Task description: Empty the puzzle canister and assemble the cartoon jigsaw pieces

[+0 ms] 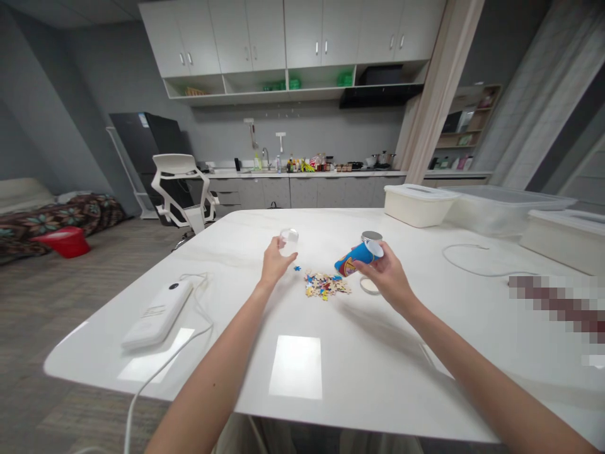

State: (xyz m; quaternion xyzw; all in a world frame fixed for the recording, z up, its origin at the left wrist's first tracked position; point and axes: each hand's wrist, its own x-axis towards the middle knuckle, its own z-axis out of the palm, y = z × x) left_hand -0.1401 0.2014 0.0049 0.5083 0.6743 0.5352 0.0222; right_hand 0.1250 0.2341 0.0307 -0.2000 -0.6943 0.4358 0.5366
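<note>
My left hand has its fingers on a small clear round plastic lid, held just above the table. In my right hand is a blue cardboard canister with a coloured picture, tilted with its white end up to the right. A heap of jigsaw puzzle pieces lies between my hands, some pale side up, others coloured. One blue piece sits apart near my left thumb. Behind the canister is a round silver-topped tin, and a round lid lies partly hidden beside my right hand.
A white power bank-like device with a cable rests on the white table at left. Cream lidded boxes and a clear bin stand at the back right. A thin white cable curves nearby. A white chair stands beyond.
</note>
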